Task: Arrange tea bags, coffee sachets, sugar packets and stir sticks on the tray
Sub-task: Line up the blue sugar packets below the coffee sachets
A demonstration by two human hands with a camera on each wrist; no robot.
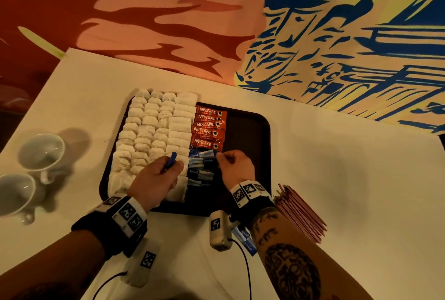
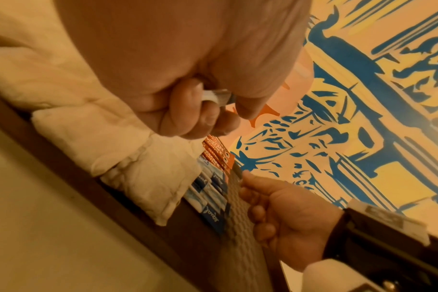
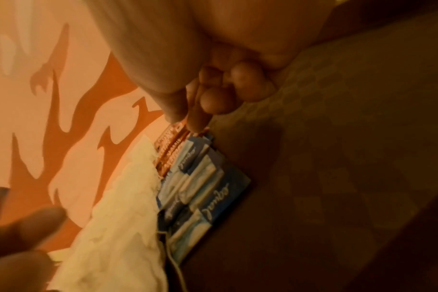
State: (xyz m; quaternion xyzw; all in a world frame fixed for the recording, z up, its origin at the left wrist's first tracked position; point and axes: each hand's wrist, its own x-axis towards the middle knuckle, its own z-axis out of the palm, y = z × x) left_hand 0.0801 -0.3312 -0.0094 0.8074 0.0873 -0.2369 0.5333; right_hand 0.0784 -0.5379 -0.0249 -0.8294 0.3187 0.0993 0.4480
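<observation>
A dark tray [image 1: 248,145] holds rows of white tea bags [image 1: 154,131] on its left. Orange coffee sachets [image 1: 209,128] lie in a column at its middle. Below them sit blue sugar packets [image 1: 201,169] [image 3: 203,181]. My left hand [image 1: 172,163] hovers over the near tea bags and grips a few blue sugar packets [image 2: 216,95] between thumb and curled fingers. My right hand [image 1: 220,157] pinches the right edge of the topmost blue packet in the column, its fingertips [image 3: 196,122] right by the lowest coffee sachet. A stack of reddish stir sticks [image 1: 301,213] lies on the table right of the tray.
Two white cups [image 1: 41,153] [image 1: 14,193] lie on the white tablecloth to the left of the tray. More blue packets [image 1: 245,239] lie on the table under my right forearm. The tray's right half [image 3: 338,158] is bare. A painted wall stands behind the table.
</observation>
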